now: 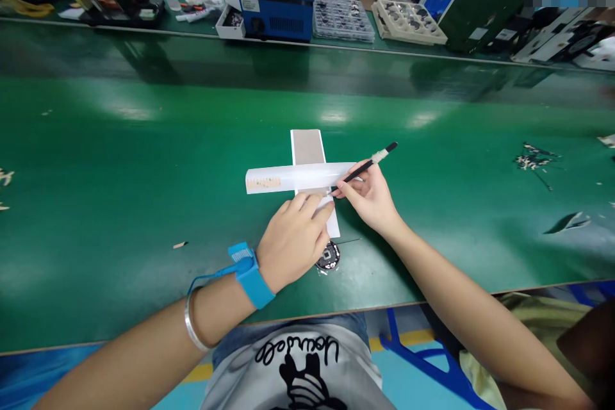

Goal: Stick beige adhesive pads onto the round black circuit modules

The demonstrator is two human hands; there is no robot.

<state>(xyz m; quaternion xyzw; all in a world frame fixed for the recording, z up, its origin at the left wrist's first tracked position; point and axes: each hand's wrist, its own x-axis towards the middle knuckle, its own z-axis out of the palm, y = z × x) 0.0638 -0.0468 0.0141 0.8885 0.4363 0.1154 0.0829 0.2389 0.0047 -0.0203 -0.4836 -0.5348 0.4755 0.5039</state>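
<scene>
While my right hand (372, 197) is grasping the tool (361, 170), my left hand (295, 237) is resting on the sheet (308, 146), pinch not discernible | sheet: lying crosswise under the strip (302, 177) | risk: sheet skewing, tool straying, if left-hand pressure is slackening

The green bench (144, 160) bears a pale strip (307, 146) and a round part (329, 256).
</scene>
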